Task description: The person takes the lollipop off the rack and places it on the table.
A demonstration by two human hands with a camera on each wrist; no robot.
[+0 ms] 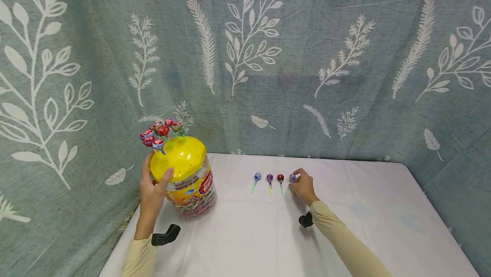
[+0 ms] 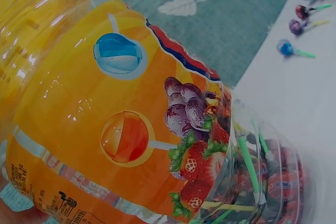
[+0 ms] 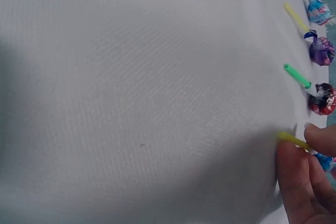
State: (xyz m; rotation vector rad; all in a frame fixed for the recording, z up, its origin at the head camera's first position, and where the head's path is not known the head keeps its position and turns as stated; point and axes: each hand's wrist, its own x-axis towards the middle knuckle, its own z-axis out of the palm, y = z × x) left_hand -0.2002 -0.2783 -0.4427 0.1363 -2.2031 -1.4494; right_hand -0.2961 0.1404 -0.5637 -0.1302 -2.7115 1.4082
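Observation:
In the head view my left hand (image 1: 153,185) grips a clear plastic lollipop jar (image 1: 197,189) by its top, the thumb lying over the yellow lid (image 1: 188,157). Several wrapped lollipops (image 1: 163,131) stand in the lid's holes along its far left side. The jar's orange label (image 2: 79,108) fills much of the left wrist view, with more lollipops inside below it. Over on the right, my right hand (image 1: 304,188) pinches a lollipop by its yellow stick (image 3: 294,141) at the table. Its blue wrapped head (image 3: 324,161) is partly hidden by the fingers.
Left of my right hand three lollipops lie in a row on the white table (image 1: 245,234): a red one (image 1: 281,177), a purple one (image 1: 270,178) and a blue one (image 1: 258,176). A grey-green leaf-patterned curtain (image 1: 291,98) hangs behind the table.

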